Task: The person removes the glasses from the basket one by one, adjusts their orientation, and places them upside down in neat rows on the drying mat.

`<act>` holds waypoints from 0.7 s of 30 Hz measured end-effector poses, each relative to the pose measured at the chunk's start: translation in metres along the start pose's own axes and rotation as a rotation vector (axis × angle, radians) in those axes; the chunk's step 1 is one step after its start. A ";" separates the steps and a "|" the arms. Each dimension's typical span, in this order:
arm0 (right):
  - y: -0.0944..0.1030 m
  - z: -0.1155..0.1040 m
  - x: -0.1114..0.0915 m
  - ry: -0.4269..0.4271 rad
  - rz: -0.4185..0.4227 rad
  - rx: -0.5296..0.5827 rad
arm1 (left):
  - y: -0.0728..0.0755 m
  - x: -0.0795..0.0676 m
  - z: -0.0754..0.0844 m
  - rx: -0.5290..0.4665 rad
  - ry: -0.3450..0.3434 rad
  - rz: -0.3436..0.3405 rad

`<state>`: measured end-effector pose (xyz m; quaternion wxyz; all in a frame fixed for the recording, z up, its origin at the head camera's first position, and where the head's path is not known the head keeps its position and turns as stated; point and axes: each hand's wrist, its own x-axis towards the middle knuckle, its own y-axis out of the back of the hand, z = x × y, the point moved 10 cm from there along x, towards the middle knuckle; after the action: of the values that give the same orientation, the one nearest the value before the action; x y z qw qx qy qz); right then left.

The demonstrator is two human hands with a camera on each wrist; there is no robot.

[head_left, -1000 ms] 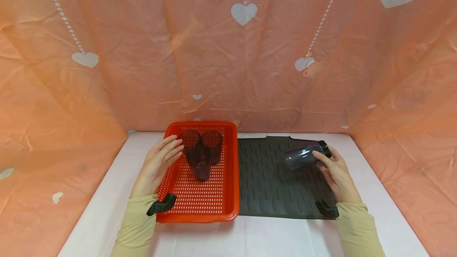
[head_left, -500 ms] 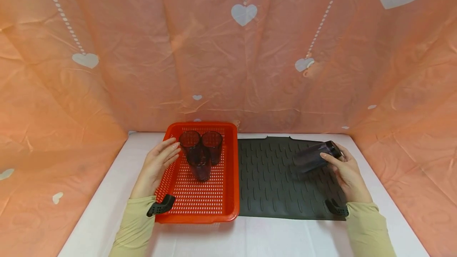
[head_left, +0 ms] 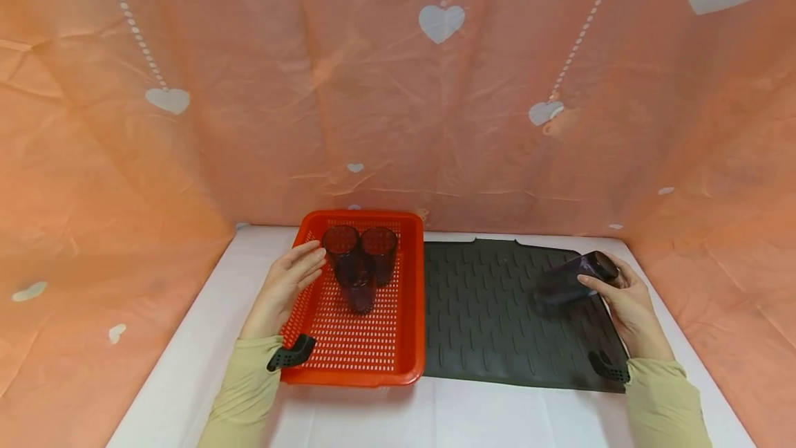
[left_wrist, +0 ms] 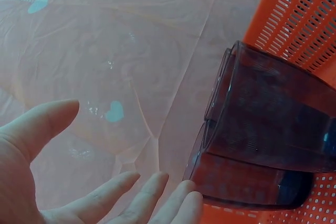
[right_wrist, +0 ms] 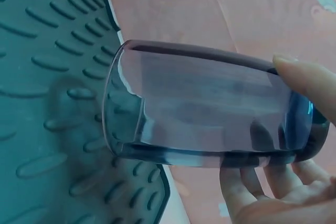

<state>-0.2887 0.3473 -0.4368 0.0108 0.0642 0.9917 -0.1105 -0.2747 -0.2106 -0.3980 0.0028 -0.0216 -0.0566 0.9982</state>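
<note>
My right hand [head_left: 632, 306] grips a dark purple drinking glass [head_left: 567, 283] near its base, thumb on one side and fingers on the other. The glass is tilted, its mouth pointing left and down over the black ridged mat [head_left: 479, 323]. In the right wrist view the clear glass [right_wrist: 205, 103] shows its rim toward the mat. My left hand [head_left: 282, 290] hovers at the left side of the orange basket [head_left: 412, 337] with fingers extended, holding nothing. Beside its fingertips, three similar glasses [head_left: 356, 275] stand mouth up at the basket's far end; two appear in the left wrist view.
Basket and mat lie side by side on a white table [head_left: 485, 413]. An orange sheet with pale hearts [head_left: 441, 23] hangs behind and along both sides. Black camera mounts [head_left: 292, 353] sit on both wrists.
My right hand has carried the tilted glass to the right, toward the mat's right edge. My left hand stays by the basket. The head view has shifted slightly.
</note>
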 end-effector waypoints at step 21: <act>0.017 -0.011 -0.004 0.152 -0.051 -0.052 | -0.017 0.013 -0.007 0.091 0.034 -0.050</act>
<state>-0.2825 0.3661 -0.4297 -0.0657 0.0469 0.9935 -0.0799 -0.2871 -0.1933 -0.4034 0.0298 -0.0372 -0.0118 0.9988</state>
